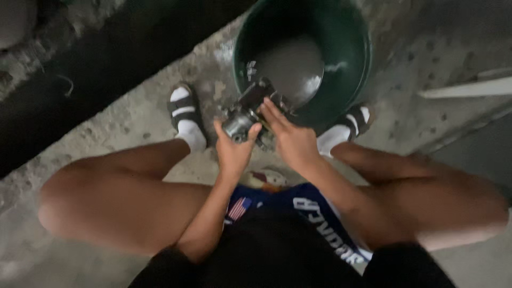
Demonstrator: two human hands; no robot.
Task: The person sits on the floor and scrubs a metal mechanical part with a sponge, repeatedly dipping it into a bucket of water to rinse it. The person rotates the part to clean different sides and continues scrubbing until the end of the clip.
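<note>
Part (246, 118), metal, held at the near rim of green basin (352, 80), over concrete floor (133, 117). Left hand (233, 149) closed around its underside; right hand (290, 140) grips top, fingers extended.

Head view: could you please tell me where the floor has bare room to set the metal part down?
Bare concrete floor lies left of the left sandal, and right of the green basin. It is crowded between the feet, where both hands hold the metal part.
</note>
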